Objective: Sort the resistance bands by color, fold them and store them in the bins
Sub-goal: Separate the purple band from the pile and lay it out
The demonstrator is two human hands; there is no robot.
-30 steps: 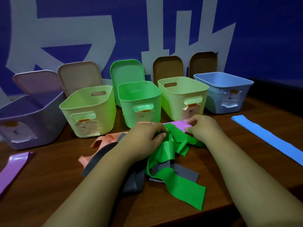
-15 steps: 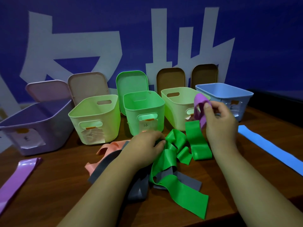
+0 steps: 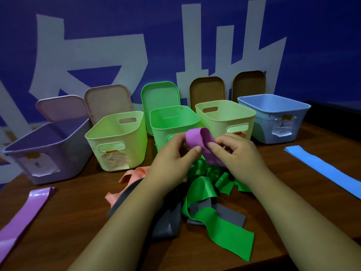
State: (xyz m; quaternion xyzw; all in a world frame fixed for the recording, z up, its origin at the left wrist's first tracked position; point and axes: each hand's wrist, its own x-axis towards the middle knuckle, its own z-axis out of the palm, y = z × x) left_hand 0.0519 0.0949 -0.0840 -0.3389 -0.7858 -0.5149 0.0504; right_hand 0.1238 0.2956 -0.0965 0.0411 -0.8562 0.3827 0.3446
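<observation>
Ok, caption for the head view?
Left hand and right hand pinch a purple band above the tangled pile, bins behind.

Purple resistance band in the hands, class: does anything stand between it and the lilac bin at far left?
Yes. The pale yellow-green plastic bin stands between the purple resistance band and the lilac plastic bin, whose top is open.

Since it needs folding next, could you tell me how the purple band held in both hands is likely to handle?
Probably floppy: the purple band curls into a soft loop between the left hand and right hand. Likely light, since fingertip pinches alone seem to hold it up.
</observation>
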